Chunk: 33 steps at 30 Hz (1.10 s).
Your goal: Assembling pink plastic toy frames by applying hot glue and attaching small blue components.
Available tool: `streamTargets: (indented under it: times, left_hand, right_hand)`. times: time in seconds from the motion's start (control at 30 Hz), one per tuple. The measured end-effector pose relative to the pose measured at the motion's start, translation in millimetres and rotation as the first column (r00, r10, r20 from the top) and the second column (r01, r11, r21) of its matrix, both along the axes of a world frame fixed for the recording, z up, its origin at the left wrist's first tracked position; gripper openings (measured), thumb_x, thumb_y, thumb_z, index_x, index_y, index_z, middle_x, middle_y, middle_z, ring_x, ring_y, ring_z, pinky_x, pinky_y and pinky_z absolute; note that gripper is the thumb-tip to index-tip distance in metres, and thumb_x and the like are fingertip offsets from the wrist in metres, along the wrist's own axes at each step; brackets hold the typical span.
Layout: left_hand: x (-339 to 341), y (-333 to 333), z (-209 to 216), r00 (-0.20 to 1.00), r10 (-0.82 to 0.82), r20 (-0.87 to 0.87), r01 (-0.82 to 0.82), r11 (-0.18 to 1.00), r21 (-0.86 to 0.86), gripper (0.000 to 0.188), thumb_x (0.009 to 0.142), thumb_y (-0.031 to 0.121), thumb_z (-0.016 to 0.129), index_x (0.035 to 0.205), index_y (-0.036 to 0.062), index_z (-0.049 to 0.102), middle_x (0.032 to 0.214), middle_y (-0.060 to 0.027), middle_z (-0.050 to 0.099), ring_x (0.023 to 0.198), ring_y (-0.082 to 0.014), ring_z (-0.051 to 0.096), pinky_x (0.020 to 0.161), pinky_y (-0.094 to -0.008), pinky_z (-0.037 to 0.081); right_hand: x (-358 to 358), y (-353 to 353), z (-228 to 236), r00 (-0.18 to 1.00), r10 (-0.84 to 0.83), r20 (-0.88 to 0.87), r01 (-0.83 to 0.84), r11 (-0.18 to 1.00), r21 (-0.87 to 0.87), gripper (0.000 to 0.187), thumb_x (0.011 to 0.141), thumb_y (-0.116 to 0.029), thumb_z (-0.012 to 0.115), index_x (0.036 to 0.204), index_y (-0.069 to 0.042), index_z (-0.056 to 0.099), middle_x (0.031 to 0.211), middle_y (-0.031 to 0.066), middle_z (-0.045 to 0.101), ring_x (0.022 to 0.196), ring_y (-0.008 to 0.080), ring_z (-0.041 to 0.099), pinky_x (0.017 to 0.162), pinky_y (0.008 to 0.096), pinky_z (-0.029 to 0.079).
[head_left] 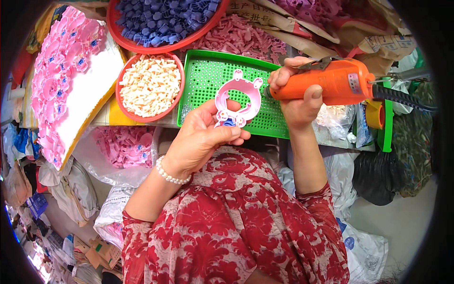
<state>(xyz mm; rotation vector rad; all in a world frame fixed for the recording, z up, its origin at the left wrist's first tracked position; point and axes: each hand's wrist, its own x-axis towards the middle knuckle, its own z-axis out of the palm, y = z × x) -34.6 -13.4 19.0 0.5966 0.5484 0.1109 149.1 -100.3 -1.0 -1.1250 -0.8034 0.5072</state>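
My left hand [208,130] is closed on a pink plastic ring-shaped part [253,102] with two small tabs on top. A small blue piece [229,122] sits at the ring's lower end, by my thumb. My right hand [300,99] grips an orange electric screwdriver [326,81], held sideways with its dark nose pointing left toward the ring. Between the tool's nose and the ring there is a small gap. Both hands are over a green perforated tray [203,75], which holds small metal bits at its left side.
Left of the tray stand a red bowl of cream pieces [178,97] and a larger red basin [113,33] of blue parts. Finished-looking pink pieces [61,85] cover a white board [101,92]. Pink parts [236,35] are heaped behind; the tool's black cable [402,98] runs right.
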Motion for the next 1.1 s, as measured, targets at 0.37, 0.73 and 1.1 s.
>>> streamTargets:
  times: [0.37, 0.73, 1.1]
  left_hand:
    - [10, -7, -6, 0.994, 0.097, -0.047, -0.096, 0.995, 0.016, 0.032, 0.081, -0.003, 0.059, 0.112, -0.0002, 0.05, 0.097, -0.0106, 0.062, 0.085, -0.0188, 0.064, 0.075, -0.0262, 0.054]
    - [14, -10, -2, 0.994, 0.102, -0.036, -0.103, 0.994, -0.022, 0.027, 0.083, -0.001, 0.058, 0.107, 0.0002, 0.048, 0.095, -0.0085, 0.059, 0.084, -0.0184, 0.063, 0.073, -0.0257, 0.052]
    - [14, -8, -4, 0.995, 0.098, -0.01, -0.098, 0.994, -0.053, 0.026, 0.083, -0.001, 0.058, 0.107, 0.0008, 0.048, 0.095, -0.008, 0.06, 0.084, -0.0184, 0.063, 0.074, -0.026, 0.052]
  right_hand:
    - [-1, -12, 46, 0.967, 0.255, 0.003, -0.249, 0.941, 0.229, 0.084, 0.073, -0.069, 0.055, 0.115, 0.003, 0.045, 0.079, 0.0073, 0.054, 0.07, 0.0183, 0.053, 0.068, 0.0323, 0.043]
    - [-23, -10, 65, 0.887, 0.438, 0.143, -0.46, 0.826, 0.327, 0.087, 0.074, -0.068, 0.055, 0.124, 0.001, 0.039, 0.091, 0.007, 0.055, 0.08, 0.0198, 0.053, 0.078, 0.037, 0.04]
    - [-31, -5, 59, 0.904, 0.426, 0.041, -0.422, 0.869, 0.258, 0.088, 0.075, -0.071, 0.049, 0.122, 0.002, 0.039, 0.088, 0.0069, 0.055, 0.078, 0.0197, 0.053, 0.077, 0.0372, 0.041]
